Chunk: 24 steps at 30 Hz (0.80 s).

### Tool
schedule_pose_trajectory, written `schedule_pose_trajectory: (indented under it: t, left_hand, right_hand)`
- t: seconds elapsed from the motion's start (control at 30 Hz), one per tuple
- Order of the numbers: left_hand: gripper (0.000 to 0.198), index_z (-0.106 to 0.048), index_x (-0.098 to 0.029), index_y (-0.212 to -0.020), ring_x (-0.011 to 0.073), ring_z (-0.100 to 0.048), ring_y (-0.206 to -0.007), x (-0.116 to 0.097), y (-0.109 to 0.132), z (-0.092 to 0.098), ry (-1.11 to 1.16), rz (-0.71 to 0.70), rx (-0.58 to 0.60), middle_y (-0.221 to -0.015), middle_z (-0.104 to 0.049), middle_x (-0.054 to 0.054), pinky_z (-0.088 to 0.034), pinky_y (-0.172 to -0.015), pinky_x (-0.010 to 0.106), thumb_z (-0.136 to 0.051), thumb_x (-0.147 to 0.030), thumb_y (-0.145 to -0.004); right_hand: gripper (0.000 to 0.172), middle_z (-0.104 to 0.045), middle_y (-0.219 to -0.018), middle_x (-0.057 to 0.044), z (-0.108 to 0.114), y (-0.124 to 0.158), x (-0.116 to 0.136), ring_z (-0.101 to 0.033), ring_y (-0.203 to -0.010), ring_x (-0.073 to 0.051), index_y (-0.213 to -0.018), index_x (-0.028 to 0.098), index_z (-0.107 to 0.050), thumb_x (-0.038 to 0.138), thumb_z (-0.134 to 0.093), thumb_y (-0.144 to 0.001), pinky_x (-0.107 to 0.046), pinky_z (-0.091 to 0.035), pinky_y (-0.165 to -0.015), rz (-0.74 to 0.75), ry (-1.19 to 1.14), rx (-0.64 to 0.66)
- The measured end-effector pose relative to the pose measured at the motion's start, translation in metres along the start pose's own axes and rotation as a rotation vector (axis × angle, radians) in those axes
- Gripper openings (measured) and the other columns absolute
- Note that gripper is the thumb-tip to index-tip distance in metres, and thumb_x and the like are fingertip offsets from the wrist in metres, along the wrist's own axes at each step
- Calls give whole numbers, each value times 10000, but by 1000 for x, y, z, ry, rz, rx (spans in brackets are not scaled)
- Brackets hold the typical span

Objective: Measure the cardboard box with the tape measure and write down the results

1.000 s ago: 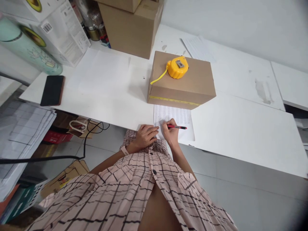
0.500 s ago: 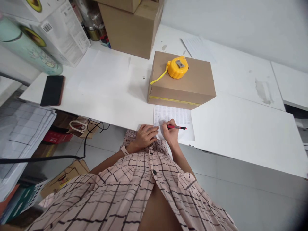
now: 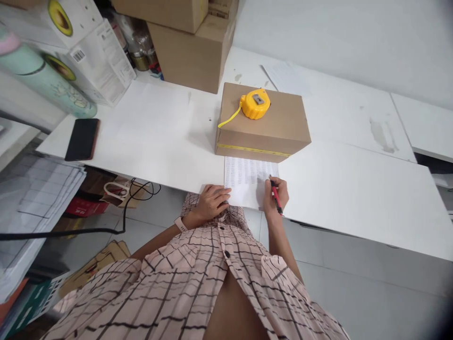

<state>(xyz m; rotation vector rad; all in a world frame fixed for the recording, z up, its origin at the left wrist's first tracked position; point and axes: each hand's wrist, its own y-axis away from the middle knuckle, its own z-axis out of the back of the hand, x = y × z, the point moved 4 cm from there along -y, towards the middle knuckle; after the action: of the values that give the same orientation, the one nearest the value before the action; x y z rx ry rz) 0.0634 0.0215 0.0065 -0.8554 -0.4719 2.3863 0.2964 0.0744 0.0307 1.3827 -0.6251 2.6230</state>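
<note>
My right hand [image 3: 275,194] grips a red and black pen [image 3: 276,197] at the right edge of a sheet of paper [image 3: 244,194] covered with rows of small print. The pen's tip points away from me. My left hand [image 3: 213,202] lies flat at the table's front edge, its fingertips on the paper's left edge. Just behind the paper sits a closed cardboard box [image 3: 286,115], covering the sheet's far edge. A yellow tape measure [image 3: 255,105] rests on top of the box, and a yellow strip [image 3: 253,149] runs along its front side.
On the white table [image 3: 354,198], a black phone [image 3: 82,139] lies at the left, near a mint-green bottle [image 3: 53,80] and avocado-printed boxes [image 3: 102,66]. Larger cardboard boxes [image 3: 187,59] stand at the back. Another printed sheet [image 3: 285,76] lies near the wall. A black cable [image 3: 88,231] hangs at lower left.
My right hand has moved right across the paper with the pen, which has swung from pointing sideways to pointing away from me. My left hand stays in place. The view has shifted slightly.
</note>
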Motion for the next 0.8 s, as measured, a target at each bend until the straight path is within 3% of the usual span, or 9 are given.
schedule_pose_trajectory:
  t: [0.07, 0.17, 0.23, 0.37, 0.47, 0.53, 0.6, 0.7, 0.8]
  left_hand:
    - [163, -699, -199, -1037, 299, -641, -1140, -6, -4, 13, 63, -2, -1, -1165, -759, 101, -518, -926, 513, -588, -220, -919]
    - [299, -639, -203, -1185, 296, -587, -1222, -16, -26, 43, 147, -29, -34, -1260, -718, 101, -511, -990, 519, -549, -194, -901]
    - [300, -613, -213, -1209, 291, -575, -1227, -20, -54, 67, 107, -30, -136, -1286, -700, 96, -514, -999, 516, -551, -208, -915]
    - [241, -590, -216, -1196, 269, -561, -1228, -13, -132, 100, -90, 39, -377, -1289, -676, 80, -473, -1056, 503, -551, -250, -961]
    - [457, -516, -195, -1312, 299, -507, -1290, 5, -196, 99, -121, 96, -380, -1382, -597, 112, -427, -1101, 506, -664, -316, -897]
    - [695, -452, -156, -1386, 347, -477, -1324, 20, -232, 90, -95, 186, -291, -1419, -555, 161, -406, -1112, 528, -775, -335, -797]
    - [813, -416, -114, -1417, 385, -467, -1343, 33, -255, 81, -64, 292, -187, -1423, -538, 205, -390, -1119, 548, -819, -298, -735]
    - [792, -417, -140, -1409, 366, -548, -1272, 35, -266, 79, 37, 354, -131, -1339, -590, 186, -435, -1074, 541, -804, -290, -735]
    - [639, -422, -218, -1377, 280, -679, -1036, 20, -258, 81, 406, 317, -58, -1159, -677, 112, -540, -905, 477, -698, -443, -846]
  right_hand:
    - [201, -600, -1089, -87, 14, -9, -10, -558, -1016, -239, -1085, 221, -627, 261, -503, -932, -384, -446, -866, 108, 197, 60]
    - [400, -586, -1131, -132, 18, -18, -21, -512, -1037, -279, -1180, 214, -649, 86, -489, -836, -406, -429, -848, 227, 485, 201]
    - [450, -600, -1113, -150, 13, -20, -26, -499, -1002, -291, -1207, 203, -654, 47, -483, -822, -411, -414, -821, 268, 609, 245]
    - [481, -627, -1102, -141, 5, -19, -30, -497, -978, -289, -1245, 206, -640, 33, -421, -853, -407, -395, -799, 294, 658, 175]
    - [491, -637, -1100, -137, 3, -17, -35, -507, -979, -286, -1256, 192, -621, 25, -417, -842, -404, -398, -804, 298, 624, 136]
    - [465, -644, -1082, -134, 5, -15, -36, -526, -973, -281, -1257, 190, -614, 41, -425, -859, -402, -412, -811, 292, 587, 115]
    - [425, -651, -1088, -135, 10, -15, -33, -550, -967, -273, -1246, 193, -619, 71, -425, -887, -410, -435, -830, 290, 529, 50]
    - [334, -660, -1103, -142, 27, -17, -14, -588, -990, -268, -1172, 210, -658, 155, -427, -937, -446, -468, -885, 304, 341, -136]
    - [257, -683, -1063, -132, 46, -35, 15, -623, -1014, -260, -1085, 228, -695, 302, -480, -966, -462, -503, -917, 218, -21, -241]
